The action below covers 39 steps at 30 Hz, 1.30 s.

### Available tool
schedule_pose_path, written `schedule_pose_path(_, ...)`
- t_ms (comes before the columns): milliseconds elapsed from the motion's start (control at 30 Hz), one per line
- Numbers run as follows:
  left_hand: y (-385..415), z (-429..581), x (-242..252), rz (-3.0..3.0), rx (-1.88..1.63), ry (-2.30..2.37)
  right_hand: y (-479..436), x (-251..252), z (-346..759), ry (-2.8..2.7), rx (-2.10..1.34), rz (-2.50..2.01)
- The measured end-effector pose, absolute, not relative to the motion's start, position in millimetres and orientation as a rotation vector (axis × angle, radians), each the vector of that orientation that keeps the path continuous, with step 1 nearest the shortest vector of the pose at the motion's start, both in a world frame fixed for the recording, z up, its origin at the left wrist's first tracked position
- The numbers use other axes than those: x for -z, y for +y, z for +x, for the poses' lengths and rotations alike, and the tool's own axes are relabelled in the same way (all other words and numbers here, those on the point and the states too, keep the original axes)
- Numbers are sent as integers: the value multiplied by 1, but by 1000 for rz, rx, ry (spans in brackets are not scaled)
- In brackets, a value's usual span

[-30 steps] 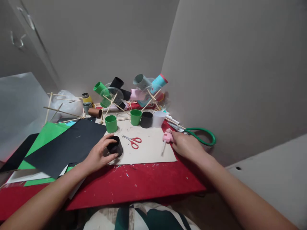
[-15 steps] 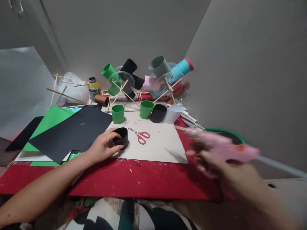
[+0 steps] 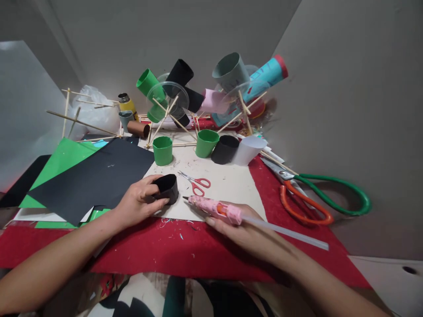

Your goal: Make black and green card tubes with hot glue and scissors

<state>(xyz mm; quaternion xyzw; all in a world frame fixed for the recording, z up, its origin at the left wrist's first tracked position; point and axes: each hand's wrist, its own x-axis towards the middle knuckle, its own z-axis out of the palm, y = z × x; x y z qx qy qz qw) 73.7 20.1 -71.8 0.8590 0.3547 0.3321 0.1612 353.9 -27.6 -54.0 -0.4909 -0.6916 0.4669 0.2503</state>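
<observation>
My left hand (image 3: 140, 198) is closed on a short black paper tube (image 3: 171, 190), fingers at its rim and side, as it stands on the cream sheet (image 3: 228, 185). My right hand (image 3: 241, 229) is wrapped round a pink hot glue gun (image 3: 214, 208); its dark nozzle points left, a short gap from the black tube. A clear glue stick (image 3: 291, 234) sticks out of the gun's rear. Small red-handled scissors (image 3: 195, 182) lie open just beyond the nozzle. The glue gun's handle is hidden by my right hand.
Green paper cups (image 3: 162, 151), a black tube (image 3: 224, 149) and a white one (image 3: 250, 149) stand behind. Farther back are stick frames with plastic discs (image 3: 168, 102). Black paper (image 3: 99, 176) lies left; large scissors (image 3: 307, 193) right, on red cloth (image 3: 185, 255).
My right hand has brought the glue gun leftward from the right side to near the black tube. The large scissors now show. My left hand keeps hold of the tube.
</observation>
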Motion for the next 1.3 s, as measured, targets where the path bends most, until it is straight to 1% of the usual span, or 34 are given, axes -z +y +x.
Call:
schedule_pose_path(133,20,75,71,2424,-935,1028,-16,57,348,-1943,-1359,-1316)
schedule_pose_path(367,20,76,70,2389,-955,1065,-7,62,345,-1961,-1290,-1325)
schedule_pose_path(1300,20,77,73,2480,-1019,1045,-10,55,341,-2002,-1329,-1373)
